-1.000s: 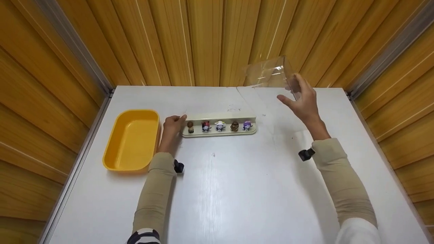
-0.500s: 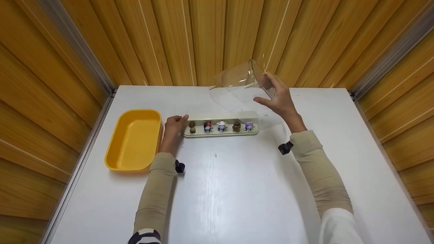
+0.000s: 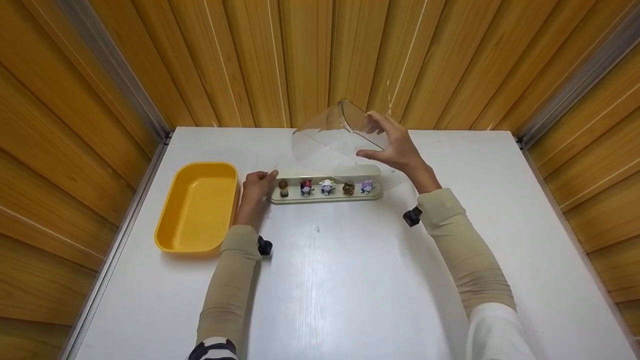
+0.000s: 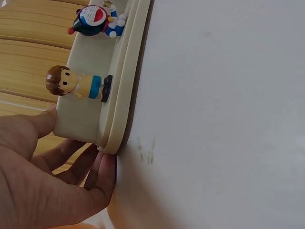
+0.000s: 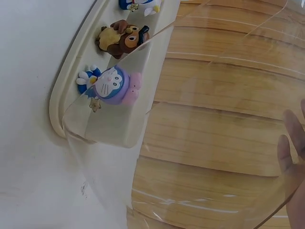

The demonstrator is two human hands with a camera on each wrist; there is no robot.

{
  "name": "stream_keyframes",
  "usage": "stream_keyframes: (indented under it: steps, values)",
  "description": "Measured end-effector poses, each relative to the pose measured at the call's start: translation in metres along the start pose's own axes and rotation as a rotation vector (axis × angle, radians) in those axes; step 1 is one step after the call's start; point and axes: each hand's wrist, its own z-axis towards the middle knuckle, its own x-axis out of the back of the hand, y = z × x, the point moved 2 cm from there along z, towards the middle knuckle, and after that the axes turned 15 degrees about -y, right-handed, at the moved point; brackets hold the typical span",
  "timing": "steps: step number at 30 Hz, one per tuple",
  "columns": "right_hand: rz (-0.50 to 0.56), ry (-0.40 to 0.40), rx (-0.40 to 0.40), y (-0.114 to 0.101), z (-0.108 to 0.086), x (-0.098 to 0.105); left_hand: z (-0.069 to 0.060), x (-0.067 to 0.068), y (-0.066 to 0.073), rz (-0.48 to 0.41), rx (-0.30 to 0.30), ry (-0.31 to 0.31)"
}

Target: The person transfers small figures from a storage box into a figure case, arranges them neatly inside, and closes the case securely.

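A cream display stand (image 3: 355, 171) carries a row of small figurines, among them a brown-haired boy figure (image 4: 78, 86), a brown owl-like one (image 5: 126, 39) and a purple-hooded one (image 5: 112, 86). My left hand (image 3: 256, 192) holds the stand's left end, its thumb at the back wall and fingers curled against the end. Above and behind the stand, my right hand (image 3: 397, 147) grips a clear plastic cover (image 3: 360, 120) by its closed top, thumb and fingers spread across it. The cover is tilted, its open side toward the stand's back. In the right wrist view its lower edge passes before the figurines.
A yellow tub (image 3: 197, 212) stands left of my left hand on the white table (image 3: 325, 280). Wood-patterned panels (image 3: 305, 60) rise behind the table and along both sides.
My right hand has brought the clear cover leftward and slightly down, from the back right to above the stand. My left hand stays at the stand's end.
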Motion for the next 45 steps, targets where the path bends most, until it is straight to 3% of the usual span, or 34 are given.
stream_keyframes:
  steps: [6,10,14,24,34,45]
  values:
    - [0.010,-0.036,-0.079,-0.001,0.013,-0.005,-0.004,0.004,0.004,0.022,-0.030,0.016]
    - [0.021,-0.051,-0.102,-0.004,0.019,-0.013,-0.004,0.007,0.003,0.019,-0.010,0.005]
    - [0.001,-0.123,-0.102,-0.010,0.027,-0.026,-0.003,0.012,0.000,0.014,0.001,0.008]
    - [-0.086,-0.237,-0.111,-0.020,0.041,-0.046,-0.002,0.005,0.001,0.010,-0.108,0.015]
    - [-0.127,-0.267,-0.148,-0.022,0.050,-0.054,0.001,0.006,0.006,-0.020,-0.021,-0.030]
    - [-0.139,-0.290,-0.213,-0.022,0.057,-0.055,0.000,0.006,0.004,-0.075,-0.022,-0.054]
